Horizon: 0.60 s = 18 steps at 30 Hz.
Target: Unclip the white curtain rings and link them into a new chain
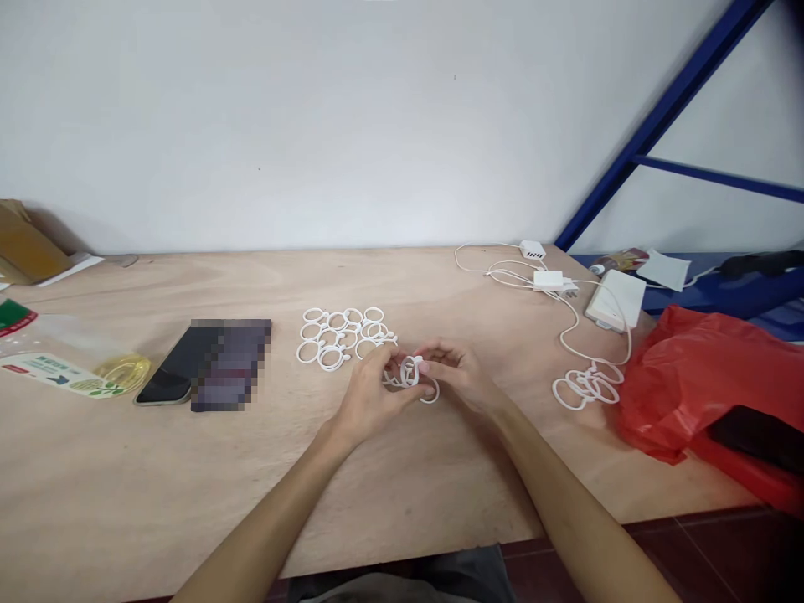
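Note:
White plastic curtain rings (410,371), a few of them bunched together, are held between my two hands just above the table. My left hand (372,389) curls round them from the left, its thumb under the bunch. From the other side, my right hand (461,374) pinches a ring's small tab with thumb and fingertips. One ring hangs low near the right thumb. Fingers partly cover the bunch, so how the rings are joined cannot be told. Just beyond my left hand lies a flat cluster of similar white rings (331,358).
More white rings (587,387) lie right, beside a red plastic bag (684,377) with a dark object on it. White cables and adapters (548,280) sit at the back right. Left are a phone (179,364), a blurred-out item and a clear package (69,360). A wall stands behind.

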Motion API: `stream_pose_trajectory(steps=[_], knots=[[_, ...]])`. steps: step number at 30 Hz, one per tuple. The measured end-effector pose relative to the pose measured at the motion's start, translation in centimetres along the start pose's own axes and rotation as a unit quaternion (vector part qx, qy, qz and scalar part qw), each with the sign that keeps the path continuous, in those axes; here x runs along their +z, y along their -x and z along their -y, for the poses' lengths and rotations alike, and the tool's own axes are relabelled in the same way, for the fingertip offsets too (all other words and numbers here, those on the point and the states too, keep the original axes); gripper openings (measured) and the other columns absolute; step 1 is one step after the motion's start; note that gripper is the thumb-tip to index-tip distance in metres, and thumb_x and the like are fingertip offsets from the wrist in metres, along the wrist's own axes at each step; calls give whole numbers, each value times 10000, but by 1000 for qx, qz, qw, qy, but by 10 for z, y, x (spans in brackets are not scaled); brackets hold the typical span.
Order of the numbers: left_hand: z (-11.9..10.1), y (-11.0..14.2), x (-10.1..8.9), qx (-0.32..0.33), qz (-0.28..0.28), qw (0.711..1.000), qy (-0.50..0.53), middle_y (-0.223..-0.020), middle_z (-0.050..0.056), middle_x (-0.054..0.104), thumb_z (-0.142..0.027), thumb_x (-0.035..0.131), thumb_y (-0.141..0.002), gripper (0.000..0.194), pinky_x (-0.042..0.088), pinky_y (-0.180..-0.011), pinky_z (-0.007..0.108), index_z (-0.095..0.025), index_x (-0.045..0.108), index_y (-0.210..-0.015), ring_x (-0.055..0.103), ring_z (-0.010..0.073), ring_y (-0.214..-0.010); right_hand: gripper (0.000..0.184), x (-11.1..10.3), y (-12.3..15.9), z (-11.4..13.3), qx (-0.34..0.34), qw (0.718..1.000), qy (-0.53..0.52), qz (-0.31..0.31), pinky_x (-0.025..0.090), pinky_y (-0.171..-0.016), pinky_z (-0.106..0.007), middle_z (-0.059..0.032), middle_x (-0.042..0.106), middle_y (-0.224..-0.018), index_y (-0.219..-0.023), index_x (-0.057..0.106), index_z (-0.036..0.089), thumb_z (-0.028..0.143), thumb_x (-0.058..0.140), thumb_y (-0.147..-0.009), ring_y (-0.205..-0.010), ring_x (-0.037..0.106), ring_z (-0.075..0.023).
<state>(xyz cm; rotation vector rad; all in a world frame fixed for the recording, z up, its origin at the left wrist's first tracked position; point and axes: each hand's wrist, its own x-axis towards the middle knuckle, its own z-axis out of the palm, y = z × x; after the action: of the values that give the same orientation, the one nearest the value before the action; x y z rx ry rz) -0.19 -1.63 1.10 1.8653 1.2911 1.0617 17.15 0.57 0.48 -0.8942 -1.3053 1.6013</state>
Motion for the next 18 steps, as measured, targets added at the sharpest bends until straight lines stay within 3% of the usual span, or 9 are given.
stream_pose_trajectory(steps=[4,11,18], knots=[[-2,-1,-2,0,15,1000,10,-768,-9,616,-396,771,-669,333,439,-651,263,-179,604,-859,551,142,-715,180,2,-1,1,-35,998,41,-10,507,-676,-282,-29,729,-796,-835,752,192,338,743,-730,-731,645,-153],[-8,-2,-4,-28,59,997,39,-800,0,650,-391,717,-732,334,439,-685,264,-188,658,-991,560,145,-737,121,8,0,6,-83,993,70,-38,495,-638,-272,-17,719,-713,-713,750,191,298,707,-750,-661,629,-144],[-9,-1,-4,-4,86,995,45,-834,7,707,-278,659,-794,194,440,-692,270,-187,709,-958,602,159,-752,94,11,1,6,-94,991,71,-58,485,-606,-268,-18,707,-662,-642,728,188,241,693,-712,-631,623,-147]])
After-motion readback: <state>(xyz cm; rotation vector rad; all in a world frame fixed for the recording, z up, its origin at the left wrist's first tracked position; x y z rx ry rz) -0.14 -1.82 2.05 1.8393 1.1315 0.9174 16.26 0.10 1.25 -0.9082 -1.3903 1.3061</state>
